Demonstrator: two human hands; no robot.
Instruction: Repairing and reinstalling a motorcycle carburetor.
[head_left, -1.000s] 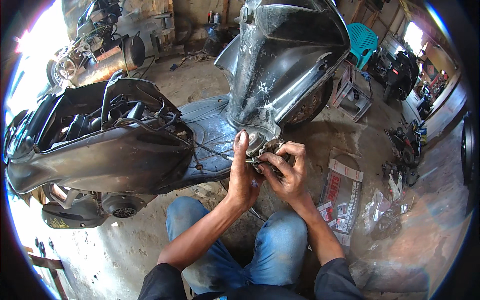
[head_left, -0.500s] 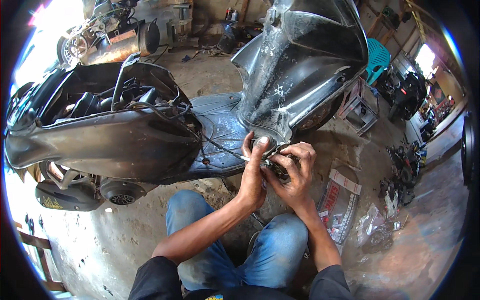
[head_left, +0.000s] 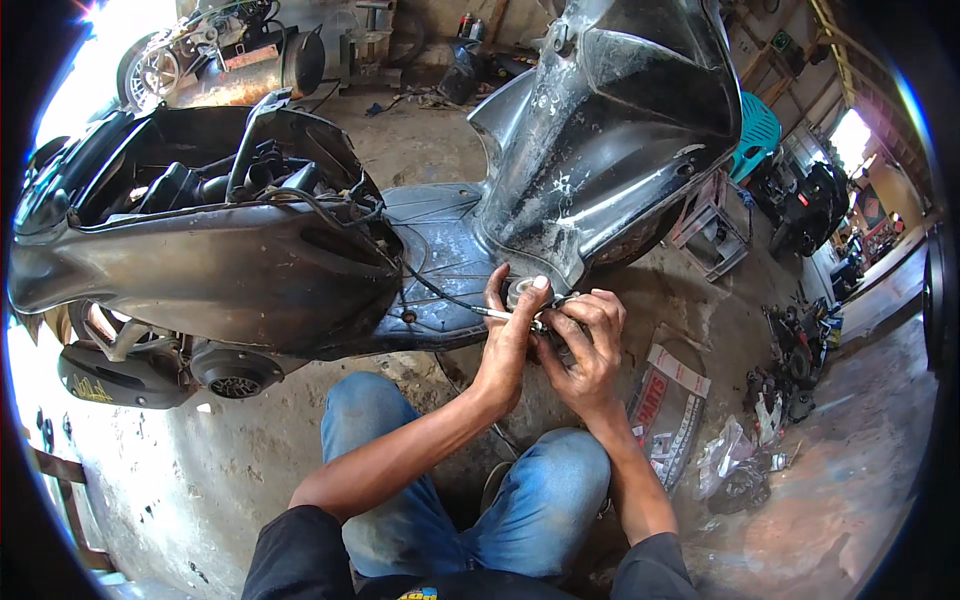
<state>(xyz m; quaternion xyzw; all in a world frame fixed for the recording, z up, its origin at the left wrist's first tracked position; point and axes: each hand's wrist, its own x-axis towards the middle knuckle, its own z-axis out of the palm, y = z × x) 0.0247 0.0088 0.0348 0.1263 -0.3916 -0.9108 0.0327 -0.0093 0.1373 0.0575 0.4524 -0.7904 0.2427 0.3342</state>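
Close together over the near edge of a scooter's floorboard (head_left: 430, 235), my two hands work on a small part with a round grey metal top (head_left: 519, 291). My left hand (head_left: 508, 345) is closed around its left side, thumb pointing up along it. The fingers of my right hand (head_left: 588, 345) are bent and pinch its right side, hiding most of the lower portion. A black cable (head_left: 440, 292) with a silvery end runs from the scooter's rear body (head_left: 220, 270) to the part. The dark leg shield (head_left: 625, 140) rises just beyond my hands.
The seat area is uncovered, showing frame and hoses. An engine on a rusty tank (head_left: 245, 75) stands at the back left. On the right are a teal plastic chair (head_left: 757, 135), a grey crate (head_left: 712, 235), scattered parts (head_left: 795, 350), a printed package (head_left: 675, 405) and a clear plastic bag (head_left: 730, 455).
The view has shifted slightly. The round metal top now shows more clearly between my fingers, as the part has turned a little. Both hands keep nearly the same grip.
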